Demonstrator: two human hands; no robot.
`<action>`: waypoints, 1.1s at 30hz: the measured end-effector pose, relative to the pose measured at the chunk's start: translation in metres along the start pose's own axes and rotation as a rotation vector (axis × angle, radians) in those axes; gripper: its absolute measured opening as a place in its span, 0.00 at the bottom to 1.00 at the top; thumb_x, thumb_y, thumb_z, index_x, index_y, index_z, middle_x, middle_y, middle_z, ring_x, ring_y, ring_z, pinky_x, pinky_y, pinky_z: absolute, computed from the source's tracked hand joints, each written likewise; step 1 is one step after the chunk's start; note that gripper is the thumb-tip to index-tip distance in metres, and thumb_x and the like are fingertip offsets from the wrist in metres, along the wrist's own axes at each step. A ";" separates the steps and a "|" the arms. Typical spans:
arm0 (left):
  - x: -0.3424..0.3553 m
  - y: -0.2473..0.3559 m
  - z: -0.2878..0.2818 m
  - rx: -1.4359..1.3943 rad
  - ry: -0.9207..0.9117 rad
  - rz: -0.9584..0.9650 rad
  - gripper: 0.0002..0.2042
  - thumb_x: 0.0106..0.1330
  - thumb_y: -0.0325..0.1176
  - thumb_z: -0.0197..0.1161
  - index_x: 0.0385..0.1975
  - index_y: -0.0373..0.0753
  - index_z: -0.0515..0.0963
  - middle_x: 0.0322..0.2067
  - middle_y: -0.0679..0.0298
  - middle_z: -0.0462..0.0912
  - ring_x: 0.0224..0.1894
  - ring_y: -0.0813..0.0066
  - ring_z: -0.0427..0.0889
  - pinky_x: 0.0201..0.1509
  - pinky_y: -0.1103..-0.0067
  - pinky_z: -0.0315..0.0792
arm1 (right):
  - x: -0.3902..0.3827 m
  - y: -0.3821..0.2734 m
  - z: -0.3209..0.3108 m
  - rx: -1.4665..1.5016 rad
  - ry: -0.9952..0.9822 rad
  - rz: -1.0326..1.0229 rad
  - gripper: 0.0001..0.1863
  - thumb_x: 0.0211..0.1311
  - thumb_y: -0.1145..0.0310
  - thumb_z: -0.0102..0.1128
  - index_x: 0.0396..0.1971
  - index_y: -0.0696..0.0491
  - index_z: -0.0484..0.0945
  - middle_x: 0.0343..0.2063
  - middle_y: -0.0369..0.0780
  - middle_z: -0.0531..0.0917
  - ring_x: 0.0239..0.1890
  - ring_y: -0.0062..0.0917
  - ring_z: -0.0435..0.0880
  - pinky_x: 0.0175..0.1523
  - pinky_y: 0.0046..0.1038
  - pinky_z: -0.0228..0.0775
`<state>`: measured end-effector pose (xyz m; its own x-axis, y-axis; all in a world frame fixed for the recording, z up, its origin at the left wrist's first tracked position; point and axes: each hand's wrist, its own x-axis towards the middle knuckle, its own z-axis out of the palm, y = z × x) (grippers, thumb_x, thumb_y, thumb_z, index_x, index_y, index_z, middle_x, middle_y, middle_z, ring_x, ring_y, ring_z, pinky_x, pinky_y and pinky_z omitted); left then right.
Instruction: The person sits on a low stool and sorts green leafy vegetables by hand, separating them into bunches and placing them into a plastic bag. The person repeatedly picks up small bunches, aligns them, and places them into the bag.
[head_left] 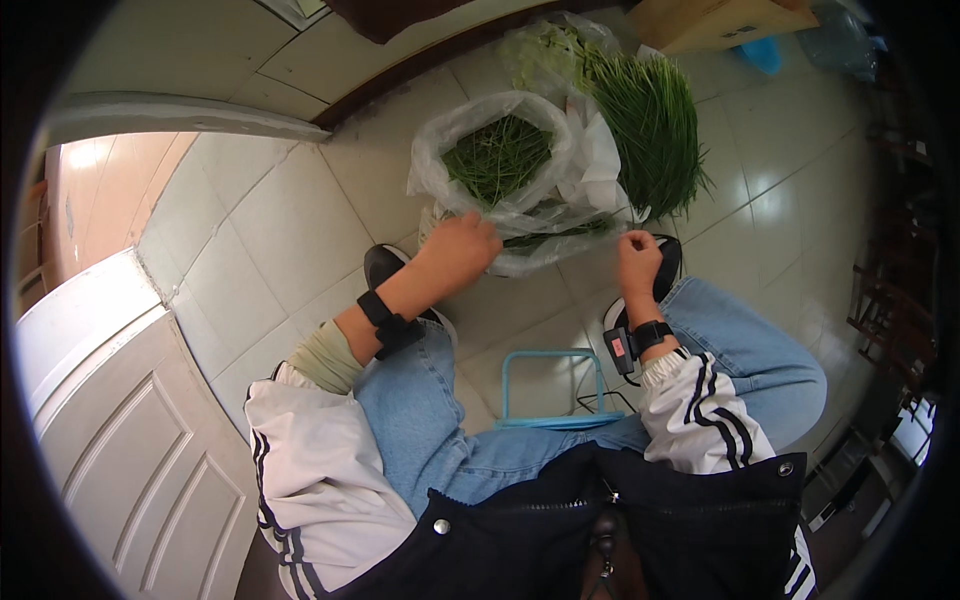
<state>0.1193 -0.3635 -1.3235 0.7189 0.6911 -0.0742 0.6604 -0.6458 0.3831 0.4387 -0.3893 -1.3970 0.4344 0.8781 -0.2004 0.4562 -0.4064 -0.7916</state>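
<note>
A light-blue frame (552, 422) sits at lower centre. Mid-frame, the left hand (462, 248) curls at the near side of a clear plastic bag (430, 162), its grip hidden; the right hand (639, 262) has bent fingers, its hold unclear. Upper centre, cut greens (500, 158) fill the bag; long green stalks (652, 130) lie upper right.

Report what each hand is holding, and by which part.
It cannot be told. The left hand overlaps the near-left edge of the translucent plastic bagging around thin green stalks; the right hand is at its right end.
</note>
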 end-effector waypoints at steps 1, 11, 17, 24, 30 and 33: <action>-0.008 0.003 -0.001 -0.014 -0.002 0.042 0.04 0.46 0.28 0.57 0.23 0.41 0.73 0.26 0.65 0.73 0.34 0.64 0.74 0.33 0.72 0.73 | -0.003 -0.016 -0.005 0.087 0.033 0.028 0.04 0.51 0.73 0.59 0.24 0.58 0.76 0.19 0.32 0.77 0.22 0.14 0.73 0.29 0.18 0.65; -0.055 0.008 -0.026 -0.213 -0.295 0.177 0.07 0.46 0.33 0.62 0.26 0.44 0.78 0.28 0.64 0.76 0.37 0.62 0.74 0.37 0.71 0.73 | -0.010 -0.190 0.071 0.212 -0.485 -0.152 0.04 0.53 0.75 0.57 0.27 0.59 0.74 0.22 0.33 0.76 0.26 0.14 0.72 0.33 0.19 0.65; -0.030 -0.011 -0.062 -0.363 -0.316 0.116 0.09 0.52 0.34 0.62 0.32 0.41 0.77 0.30 0.61 0.76 0.41 0.58 0.74 0.40 0.67 0.72 | 0.028 -0.224 0.140 -0.167 -0.671 -0.357 0.10 0.52 0.75 0.56 0.36 0.59 0.74 0.32 0.43 0.78 0.33 0.35 0.78 0.39 0.31 0.70; 0.013 -0.103 -0.055 -0.291 -0.013 -0.249 0.07 0.53 0.26 0.55 0.32 0.38 0.71 0.34 0.56 0.73 0.34 0.56 0.77 0.35 0.65 0.72 | 0.054 -0.193 0.154 -0.125 -0.559 -0.577 0.07 0.51 0.79 0.54 0.32 0.59 0.73 0.32 0.44 0.75 0.32 0.37 0.76 0.39 0.29 0.69; 0.003 -0.154 -0.019 0.063 0.066 -0.262 0.07 0.49 0.25 0.56 0.29 0.40 0.72 0.31 0.61 0.73 0.28 0.63 0.77 0.29 0.72 0.73 | 0.036 -0.157 0.146 -0.161 -0.928 -0.453 0.06 0.50 0.79 0.51 0.28 0.56 0.76 0.30 0.43 0.77 0.36 0.38 0.77 0.41 0.32 0.69; 0.007 -0.173 -0.008 0.174 0.066 -0.219 0.07 0.49 0.26 0.56 0.29 0.40 0.71 0.30 0.64 0.72 0.30 0.66 0.76 0.31 0.73 0.73 | 0.018 -0.140 0.156 -0.469 -1.202 -0.396 0.08 0.50 0.79 0.50 0.28 0.54 0.78 0.32 0.42 0.78 0.38 0.38 0.77 0.43 0.33 0.69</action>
<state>0.0076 -0.2442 -1.3826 0.5433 0.8362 -0.0751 0.8296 -0.5211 0.2003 0.2622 -0.2769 -1.3798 -0.6205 0.5332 -0.5750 0.7169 0.0885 -0.6915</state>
